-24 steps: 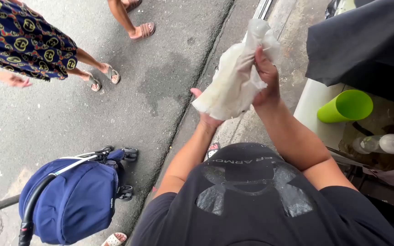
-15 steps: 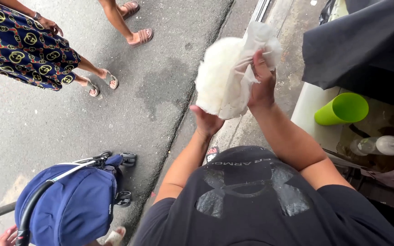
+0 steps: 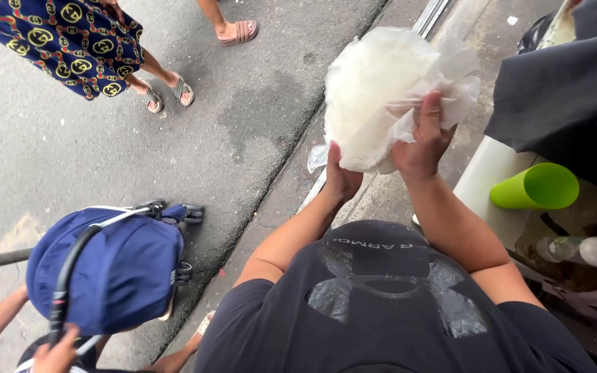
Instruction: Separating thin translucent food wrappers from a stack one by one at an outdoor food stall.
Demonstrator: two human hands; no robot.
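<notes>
Fingers of the right hand [image 3: 423,141] wrap over the near side of a crumpled, translucent white plastic bag [image 3: 381,90], thumb pointing up toward 12 o'clock and pressing the film. Beneath it, the left hand [image 3: 342,181] cups the bag's lower edge with its palm; its fingers are hidden behind the plastic, so their curl cannot be told. Both hands hold the bag raised over grey asphalt pavement [image 3: 243,124], in front of the black shirt [image 3: 381,297]. At 3 o'clock from the hands, a lime-green plastic cup [image 3: 537,186] lies tilted on a pale counter. At 8 o'clock stands a navy-blue fabric stroller [image 3: 105,269], another person's hand [image 3: 53,349] on its handle.
</notes>
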